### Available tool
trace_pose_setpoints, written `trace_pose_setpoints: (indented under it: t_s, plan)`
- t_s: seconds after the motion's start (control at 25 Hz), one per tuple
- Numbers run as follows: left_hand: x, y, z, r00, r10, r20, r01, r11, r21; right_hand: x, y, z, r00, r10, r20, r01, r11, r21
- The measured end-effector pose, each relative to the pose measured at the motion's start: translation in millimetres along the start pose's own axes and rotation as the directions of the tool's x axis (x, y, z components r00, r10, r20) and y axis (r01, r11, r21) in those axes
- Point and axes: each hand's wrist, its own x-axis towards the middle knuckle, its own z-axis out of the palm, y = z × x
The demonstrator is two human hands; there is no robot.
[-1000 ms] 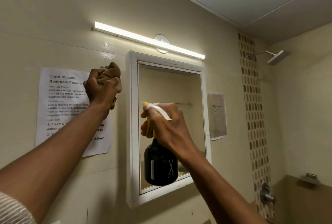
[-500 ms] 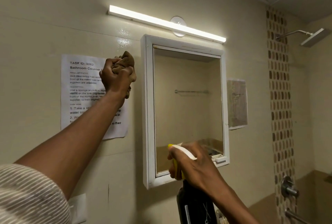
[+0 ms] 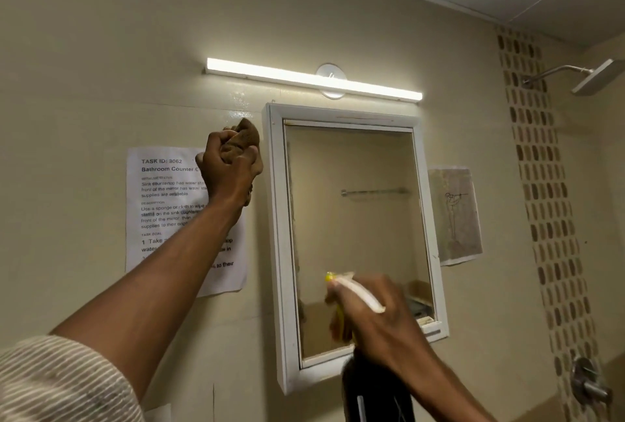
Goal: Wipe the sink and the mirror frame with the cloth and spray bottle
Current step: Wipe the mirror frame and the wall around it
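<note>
Left hand fisted around crumpled brown cloth, beside white rectangular mirror frame. Right hand grips dark spray bottle, low before mirror.

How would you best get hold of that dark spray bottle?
Around the neck under the white trigger head, coming from behind, as the right hand does now. The spray bottle stands upright with its yellow nozzle facing the mirror, so a finger reaches the trigger.

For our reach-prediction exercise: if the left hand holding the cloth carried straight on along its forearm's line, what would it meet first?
Probably the beige wall, just left of the mirror frame; the left hand and cloth already look near it, though depth is unclear.
</note>
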Motion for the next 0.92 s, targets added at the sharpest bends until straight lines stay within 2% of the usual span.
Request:
trace_pose_setpoints:
  t_s: [0.12, 0.24, 0.36, 0.56, 0.68, 0.92]
  plan:
    - [7.4, 15.6, 8.1, 0.995, 0.094, -0.01, -0.093, 0.992, 0.079, 30.9, -51.2, -19.7, 0.963, -0.238, -0.127, 0.242, 0.97, 0.015]
    - [13.6, 26.7, 16.2, 0.996, 0.087, -0.033, -0.085, 0.994, 0.072, 48.3, -83.4, -32.9, 0.941, -0.311, -0.13, 0.324, 0.941, 0.095]
    - [17.4, 28.3, 20.6, 0.994, 0.096, -0.054, -0.091, 0.992, 0.088, 52.2, -88.0, -37.4, 0.928, -0.344, -0.143, 0.358, 0.93, 0.087]
    - [20.7, 26.0, 27.5, 0.994, 0.095, -0.048, -0.088, 0.989, 0.119, 46.5, -74.1, -42.2, 0.965, -0.262, -0.026, 0.262, 0.945, 0.198]
    - [19.6, 24.4, 31.9, 0.995, 0.095, -0.031, -0.089, 0.984, 0.154, 37.8, -57.0, -42.5, 0.98, -0.183, 0.084, 0.171, 0.976, 0.132]
    - [21.6, 18.2, 35.3, 0.992, 0.118, -0.042, -0.106, 0.97, 0.219, 9.5, -13.2, -34.5, 0.969, 0.079, 0.236, -0.091, 0.995, 0.041]
